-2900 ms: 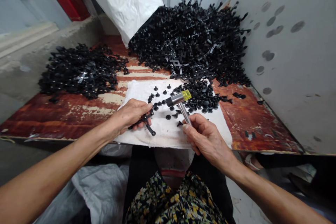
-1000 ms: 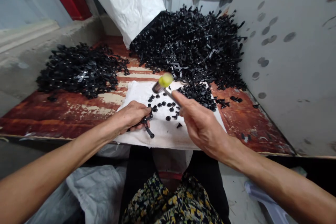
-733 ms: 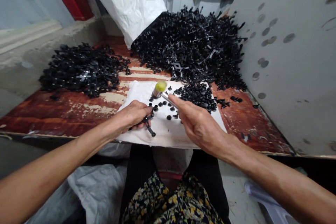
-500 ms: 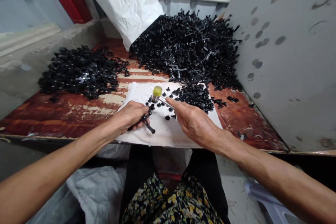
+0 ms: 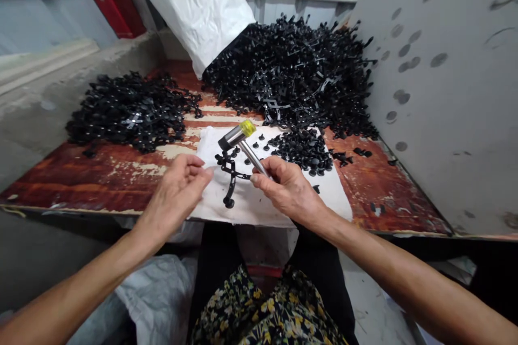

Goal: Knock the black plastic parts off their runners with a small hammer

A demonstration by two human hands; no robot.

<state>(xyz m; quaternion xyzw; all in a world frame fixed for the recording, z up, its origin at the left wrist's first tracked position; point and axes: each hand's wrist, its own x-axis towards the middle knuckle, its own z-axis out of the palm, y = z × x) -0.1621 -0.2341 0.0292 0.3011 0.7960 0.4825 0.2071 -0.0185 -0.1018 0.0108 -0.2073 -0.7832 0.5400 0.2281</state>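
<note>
My right hand (image 5: 289,186) is closed round the metal handle of a small mallet (image 5: 253,157), whose head has a yellow face and a black face. A black jointed linkage (image 5: 230,183) with round ends reaches one arm to my right thumb; I cannot tell whether it is gripped there or only touching. To the left of it, my left hand (image 5: 178,188) is open with nothing in it, fingers curved. Several small black round-headed pegs (image 5: 256,145) are scattered on the white cloth (image 5: 275,213), beside a denser heap of pegs (image 5: 305,151).
A large pile of black linkages (image 5: 299,81) fills the back, spilling from a white sack (image 5: 198,11). A smaller linkage pile (image 5: 129,113) lies at left on the worn red-brown tabletop (image 5: 117,183). An upright grey board (image 5: 445,97) borders the right side.
My left hand has let go of the black linkage and drawn back left, its fingers opening. The linkage now sits by my right hand, and the mallet head has tilted and shifted slightly.
</note>
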